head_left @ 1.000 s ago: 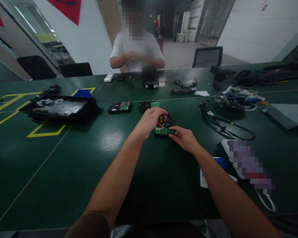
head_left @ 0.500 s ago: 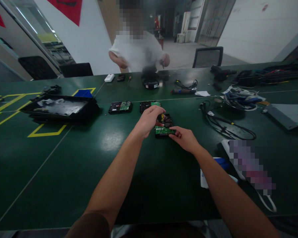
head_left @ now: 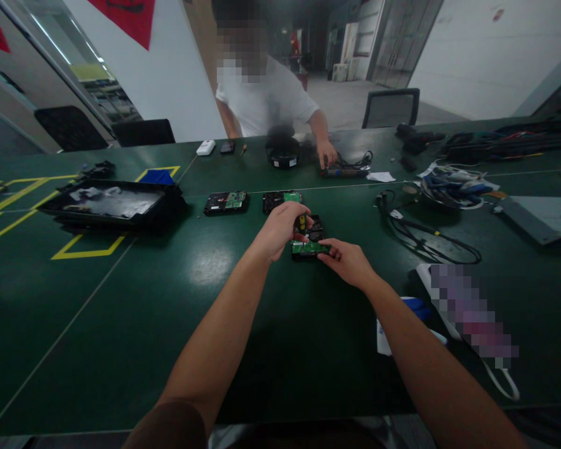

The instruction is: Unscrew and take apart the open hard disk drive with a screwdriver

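Observation:
A hard drive (head_left: pixel 310 242) with a green circuit board on top lies on the dark green table (head_left: pixel 168 299) in front of me. My left hand (head_left: pixel 280 229) is curled over its left and far side, fingers pinched round a small yellow-and-black tool (head_left: pixel 303 222) held upright on the drive. My right hand (head_left: pixel 348 262) grips the drive's near right corner with closed fingers. Two more hard drives (head_left: pixel 226 201) (head_left: pixel 281 199) lie just beyond, side by side.
A black tray (head_left: pixel 112 206) with plastic bags sits at the left inside yellow floor-style markings. Cables (head_left: pixel 425 237) and a pile of cords (head_left: pixel 453 184) lie to the right. A person in a white shirt (head_left: pixel 266 100) across the table reaches a hand to a tool (head_left: pixel 343 171).
My hands stay on the drive almost unmoved. The person opposite has leaned to the left and stretched a hand down onto the table by the black cable and tool.

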Demonstrator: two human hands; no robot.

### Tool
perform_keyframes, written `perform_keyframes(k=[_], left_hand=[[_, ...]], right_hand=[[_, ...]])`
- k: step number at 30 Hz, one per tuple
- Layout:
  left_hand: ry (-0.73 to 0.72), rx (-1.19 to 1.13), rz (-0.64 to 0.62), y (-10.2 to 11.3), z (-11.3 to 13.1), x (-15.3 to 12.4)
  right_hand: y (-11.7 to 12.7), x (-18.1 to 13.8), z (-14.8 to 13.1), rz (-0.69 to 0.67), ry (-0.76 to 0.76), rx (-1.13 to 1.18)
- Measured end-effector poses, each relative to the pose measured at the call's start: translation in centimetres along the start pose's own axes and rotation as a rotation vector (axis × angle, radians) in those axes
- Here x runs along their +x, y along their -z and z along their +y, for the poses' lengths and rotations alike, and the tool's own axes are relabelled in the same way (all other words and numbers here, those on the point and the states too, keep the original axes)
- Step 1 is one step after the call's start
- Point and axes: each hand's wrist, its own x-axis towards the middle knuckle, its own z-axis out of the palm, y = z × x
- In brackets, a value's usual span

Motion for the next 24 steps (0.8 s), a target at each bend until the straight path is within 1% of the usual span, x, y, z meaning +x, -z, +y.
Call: perform_keyframes(k=[2, 3, 6, 8, 12, 15, 17, 22, 24], left_hand=[[0.027, -0.045, 0.001, -0.09, -0.07, 0.04], [0.017, -0.041, 0.011, -0.12, -0.1, 0.07], [-0.061, 0.057, 0.055, -0.07, -0.12, 0.14], [-0.087, 0.103, 0.054, 0.04, -0.07, 0.13], [-0.039, 0.051, -0.011, 0.1, 0.06, 0.03], [0.012, -0.016, -0.011, -0.12, 0.06, -0.01], [0.014, -0.029, 0.0, -0.28, 0.03, 0.0], [-0.119, 0.133, 0.062, -0.14, -0.01, 0.04], [-0.127, 0.168, 0.055, 0.06, 0.02, 0.03]], right_hand=[[-0.04, 0.0, 0.02, 0.005, 0.002, -0.001], [-0.06, 0.01, 0.04, 0.007, 0.005, 0.0], [-0.08, 0.03, 0.1, 0.014, 0.01, 0.002], [-0.06, 0.04, 0.11, 0.013, 0.012, 0.002], [0.04, 0.04, 0.04, 0.004, 0.01, 0.003], [0.09, 0.03, -0.03, 0.001, -0.006, -0.001], [0.08, 0.03, -0.03, 0.001, -0.01, 0.0], [-0.03, 0.04, 0.08, 0.005, 0.002, -0.003], [-0.02, 0.04, 0.07, 0.004, -0.001, -0.004]])
